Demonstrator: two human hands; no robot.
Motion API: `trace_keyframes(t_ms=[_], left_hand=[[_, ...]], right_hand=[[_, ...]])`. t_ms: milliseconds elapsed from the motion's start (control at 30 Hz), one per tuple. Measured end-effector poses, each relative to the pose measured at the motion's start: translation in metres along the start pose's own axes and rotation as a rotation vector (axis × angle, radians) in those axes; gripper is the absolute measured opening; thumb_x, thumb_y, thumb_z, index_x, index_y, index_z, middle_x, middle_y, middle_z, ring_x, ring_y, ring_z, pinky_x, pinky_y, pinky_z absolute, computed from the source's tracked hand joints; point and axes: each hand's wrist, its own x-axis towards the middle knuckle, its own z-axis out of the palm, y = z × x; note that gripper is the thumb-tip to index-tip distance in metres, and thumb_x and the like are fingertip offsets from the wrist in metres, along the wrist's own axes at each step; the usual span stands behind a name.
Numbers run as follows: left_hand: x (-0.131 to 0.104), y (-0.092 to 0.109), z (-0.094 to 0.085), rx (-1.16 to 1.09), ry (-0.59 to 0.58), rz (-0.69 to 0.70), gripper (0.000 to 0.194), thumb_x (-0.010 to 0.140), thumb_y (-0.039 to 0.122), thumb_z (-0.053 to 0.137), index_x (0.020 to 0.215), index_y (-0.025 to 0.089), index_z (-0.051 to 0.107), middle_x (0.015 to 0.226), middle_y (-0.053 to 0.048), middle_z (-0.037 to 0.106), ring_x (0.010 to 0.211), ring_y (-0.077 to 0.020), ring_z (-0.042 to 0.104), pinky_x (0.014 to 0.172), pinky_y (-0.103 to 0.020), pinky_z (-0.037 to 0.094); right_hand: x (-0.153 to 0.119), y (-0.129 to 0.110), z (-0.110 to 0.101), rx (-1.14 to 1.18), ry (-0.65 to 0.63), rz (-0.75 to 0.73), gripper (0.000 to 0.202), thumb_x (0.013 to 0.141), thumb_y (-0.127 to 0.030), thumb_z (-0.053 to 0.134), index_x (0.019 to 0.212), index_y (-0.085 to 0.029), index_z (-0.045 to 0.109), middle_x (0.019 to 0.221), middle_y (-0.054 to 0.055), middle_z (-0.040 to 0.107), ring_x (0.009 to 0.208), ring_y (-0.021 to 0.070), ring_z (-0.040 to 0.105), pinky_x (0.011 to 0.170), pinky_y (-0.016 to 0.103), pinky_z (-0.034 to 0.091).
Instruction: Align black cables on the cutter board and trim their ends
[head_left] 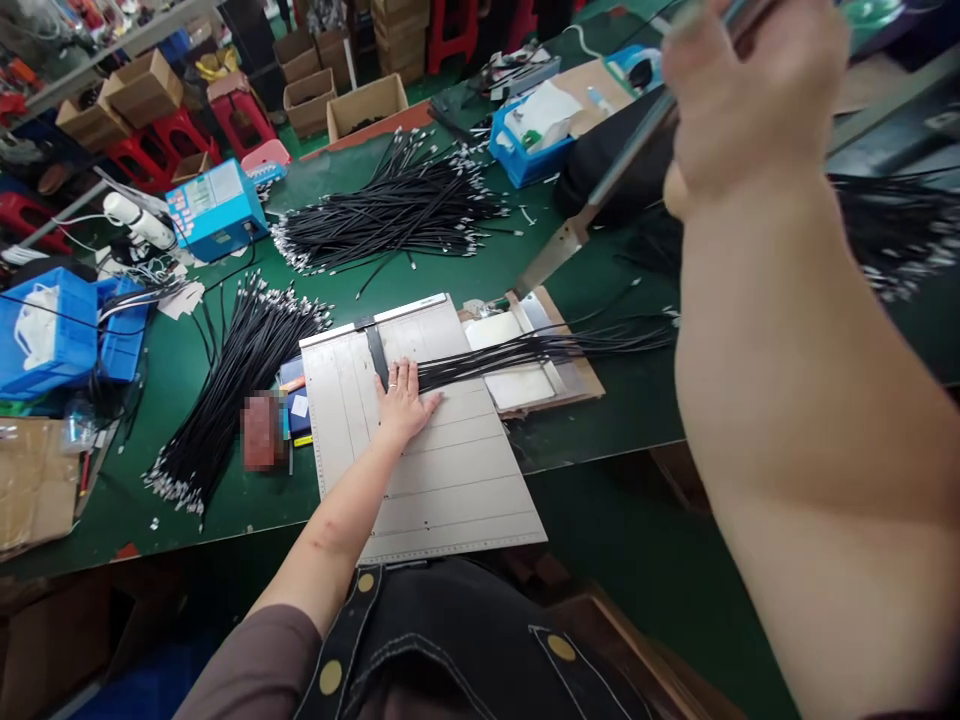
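Observation:
A grey cutting board (442,440) with ruled lines lies at the table's front edge. My left hand (405,402) is spread flat on it, pressing on the left end of a bundle of black cables (517,350). The cables run right across the board's edge and past a metal plate on cardboard (581,385). High at the right, my right hand (757,90) is wrapped round the handle of a long blade (555,255), which is raised and slants down to the board's far right corner.
Cable piles (390,210) (232,390) lie behind and left of the board. A blue device (217,210), a blue bin (529,150) and left-hand blue bins (49,335) stand on the green table (600,430). Cartons (367,105) and red stools stand beyond.

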Motion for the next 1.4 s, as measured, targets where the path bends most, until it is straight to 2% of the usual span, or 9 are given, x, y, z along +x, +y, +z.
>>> trace_keyframes(t_ms=[267, 433, 567, 667, 800, 933, 1033, 1233, 1400], left_hand=[[0.000, 0.000, 0.000, 0.030, 0.014, 0.003, 0.081, 0.097, 0.065, 0.030, 0.161, 0.015, 0.022, 0.168, -0.011, 0.020, 0.155, -0.0309, 0.017, 0.124, -0.059, 0.007], [-0.001, 0.004, -0.011, 0.048, -0.026, -0.016, 0.084, 0.096, 0.065, 0.036, 0.160, 0.012, 0.024, 0.168, -0.016, 0.018, 0.155, -0.0360, 0.013, 0.122, -0.065, 0.003], [0.027, 0.056, -0.025, 0.025, -0.037, 0.106, 0.095, 0.087, 0.068, 0.054, 0.159, 0.014, 0.025, 0.169, -0.019, 0.013, 0.155, -0.0411, 0.008, 0.120, -0.068, 0.001], [0.061, 0.118, -0.030, -0.041, -0.063, 0.193, 0.089, 0.087, 0.059, 0.063, 0.158, 0.019, 0.026, 0.164, -0.017, 0.029, 0.151, -0.0343, 0.024, 0.122, -0.063, 0.005], [0.085, 0.169, -0.032, -0.095, -0.148, 0.141, 0.055, 0.085, 0.043, 0.071, 0.133, 0.020, 0.056, 0.140, -0.015, 0.055, 0.135, -0.0330, 0.045, 0.117, -0.059, 0.023], [0.079, 0.172, -0.031, -0.119, -0.207, 0.174, 0.024, 0.093, 0.032, 0.062, 0.112, 0.018, 0.065, 0.127, -0.015, 0.061, 0.128, -0.0320, 0.051, 0.108, -0.050, 0.036], [0.070, 0.166, -0.035, -0.163, -0.266, 0.206, 0.018, 0.097, 0.029, 0.055, 0.108, 0.018, 0.064, 0.119, -0.014, 0.066, 0.119, -0.0287, 0.058, 0.101, -0.043, 0.042], [0.050, 0.177, -0.054, -0.513, -0.313, 0.136, 0.024, 0.098, 0.037, 0.052, 0.114, 0.020, 0.058, 0.099, -0.006, 0.071, 0.086, -0.0188, 0.066, 0.075, -0.029, 0.049], [0.044, 0.227, -0.071, -1.238, -0.161, 0.015, 0.066, 0.068, 0.052, 0.084, 0.121, 0.024, 0.056, 0.108, -0.003, 0.066, 0.069, -0.0128, 0.056, 0.068, -0.030, 0.049]], right_hand=[[-0.059, 0.041, -0.075, 0.415, 0.493, 0.341, 0.024, 0.075, -0.048, 0.066, 0.090, -0.029, 0.067, 0.122, 0.005, 0.065, 0.117, 0.0337, 0.062, 0.083, 0.059, 0.057], [-0.110, 0.021, -0.078, 0.819, 0.397, 0.551, 0.035, 0.068, -0.051, 0.080, 0.080, -0.025, 0.060, 0.089, -0.002, 0.069, 0.084, 0.0197, 0.071, 0.078, 0.044, 0.060], [-0.003, -0.056, -0.112, 0.608, 0.275, 0.168, 0.021, 0.087, -0.041, 0.069, 0.103, -0.027, 0.069, 0.086, 0.001, 0.070, 0.083, 0.0198, 0.071, 0.093, 0.048, 0.059], [0.111, -0.080, -0.130, 0.496, -0.018, -0.187, 0.057, 0.089, -0.038, 0.067, 0.142, -0.031, 0.048, 0.134, 0.006, 0.062, 0.122, 0.0217, 0.061, 0.110, 0.046, 0.049], [0.170, 0.003, -0.107, -0.006, -0.276, -0.103, 0.066, 0.087, -0.022, 0.053, 0.151, -0.016, 0.037, 0.145, 0.017, 0.054, 0.134, 0.0286, 0.051, 0.116, 0.054, 0.040], [0.146, 0.120, -0.057, -0.511, -0.576, 0.013, 0.086, 0.064, -0.009, 0.057, 0.149, -0.010, 0.041, 0.163, 0.023, 0.024, 0.150, 0.0433, 0.021, 0.115, 0.073, 0.019], [0.135, 0.162, -0.032, -0.482, -0.695, -0.151, 0.082, 0.061, -0.008, 0.054, 0.143, -0.013, 0.050, 0.161, 0.019, 0.032, 0.150, 0.0387, 0.024, 0.118, 0.068, 0.019], [0.122, 0.169, -0.046, -0.340, -0.587, -0.232, 0.034, 0.089, -0.020, 0.037, 0.102, -0.014, 0.067, 0.110, 0.020, 0.071, 0.116, 0.0316, 0.061, 0.115, 0.057, 0.033], [0.064, 0.117, -0.075, 0.045, -0.335, 0.080, 0.035, 0.093, -0.041, 0.044, 0.110, -0.018, 0.065, 0.103, 0.018, 0.071, 0.100, 0.0323, 0.067, 0.094, 0.048, 0.053]])
